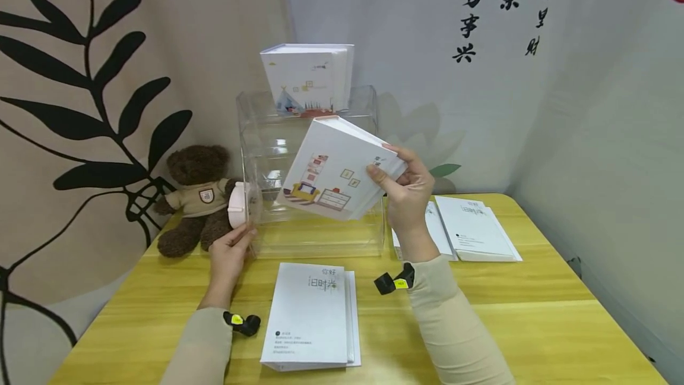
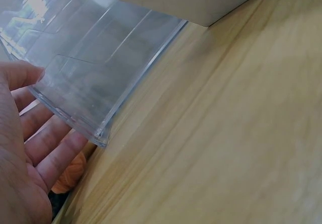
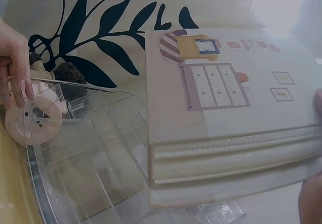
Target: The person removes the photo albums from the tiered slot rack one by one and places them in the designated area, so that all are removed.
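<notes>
Head view: the right hand (image 1: 411, 192) grips a white book (image 1: 328, 165), thumb on the cover. The book tilts, upper edge sloping down toward this nearer hand, before the clear rack (image 1: 280, 162); the left hand (image 1: 232, 248) pinches the rack's left edge.

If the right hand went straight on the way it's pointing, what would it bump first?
Probably the clear rack: the book held in the right hand would likely touch it first, though the depth is hard to judge.

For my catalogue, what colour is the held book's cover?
The book cover is white with printed furniture, clearest in the head view.
</notes>
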The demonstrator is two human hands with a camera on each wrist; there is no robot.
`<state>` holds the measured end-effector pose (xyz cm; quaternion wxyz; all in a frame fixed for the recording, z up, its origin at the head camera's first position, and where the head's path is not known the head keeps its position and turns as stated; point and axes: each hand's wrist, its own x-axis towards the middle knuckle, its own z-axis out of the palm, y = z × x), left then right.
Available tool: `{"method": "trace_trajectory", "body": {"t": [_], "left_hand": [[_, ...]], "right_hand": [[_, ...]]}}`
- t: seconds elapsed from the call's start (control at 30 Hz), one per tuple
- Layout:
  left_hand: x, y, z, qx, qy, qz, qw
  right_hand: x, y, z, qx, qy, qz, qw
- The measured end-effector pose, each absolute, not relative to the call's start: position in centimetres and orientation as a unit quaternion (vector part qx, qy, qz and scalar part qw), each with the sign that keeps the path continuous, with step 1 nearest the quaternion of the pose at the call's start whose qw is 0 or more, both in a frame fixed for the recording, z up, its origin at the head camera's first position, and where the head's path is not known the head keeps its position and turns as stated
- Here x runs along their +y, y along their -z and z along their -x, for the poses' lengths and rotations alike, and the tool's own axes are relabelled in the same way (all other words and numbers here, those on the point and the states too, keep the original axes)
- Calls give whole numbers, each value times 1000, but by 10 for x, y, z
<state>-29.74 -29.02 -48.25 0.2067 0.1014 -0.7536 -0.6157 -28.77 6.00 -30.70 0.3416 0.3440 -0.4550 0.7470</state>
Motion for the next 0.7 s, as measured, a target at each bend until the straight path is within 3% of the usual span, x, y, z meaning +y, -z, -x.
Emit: {"method": "trace_trajectory", "body": {"t": [0.7], "left_hand": [[-291,482,296,-770,593,-105,212]], "right_hand": [[94,317,283,-502,-726,-344,320]]}}
